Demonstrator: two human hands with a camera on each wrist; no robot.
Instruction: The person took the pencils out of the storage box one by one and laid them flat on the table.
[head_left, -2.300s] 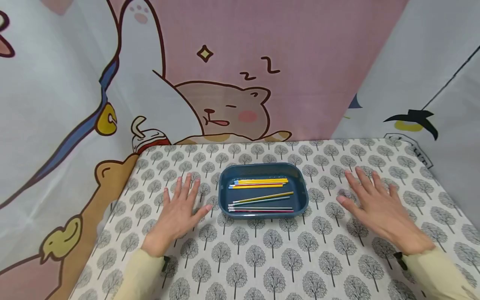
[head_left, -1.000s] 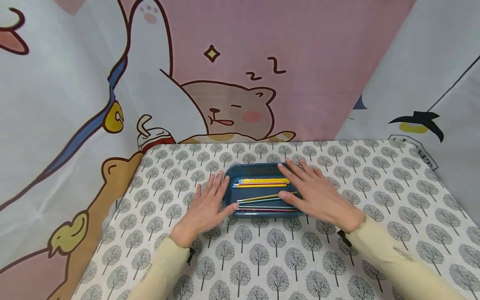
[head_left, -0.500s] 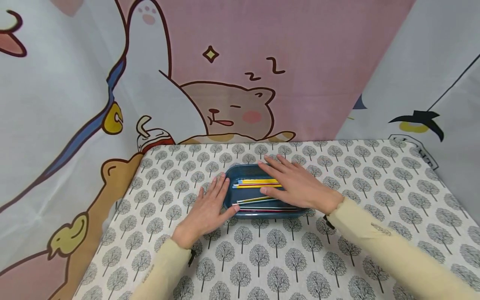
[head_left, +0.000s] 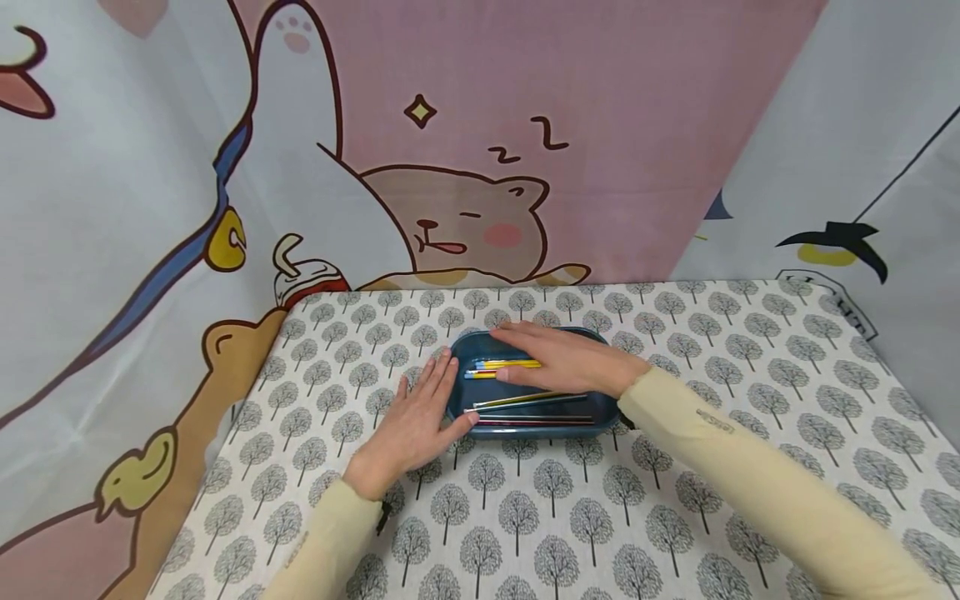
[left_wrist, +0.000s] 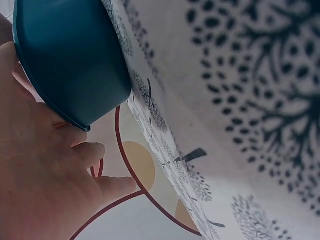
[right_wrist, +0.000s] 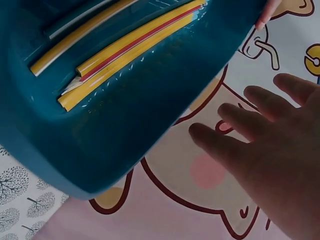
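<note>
Pencils [right_wrist: 135, 47] lie in the blue tray [head_left: 530, 432] on the counter [head_left: 517, 508], looking light, stiff and slick, best pinched mid-barrel! Left hand [head_left: 412, 417], fingers extended, at the tray's end; right hand [head_left: 562, 357] hovers above, fingers outstretched, gripping nothing.

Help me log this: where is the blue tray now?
In the head view, the tray sits on tree-print cloth, left hand at its left end, right hand over it.
</note>
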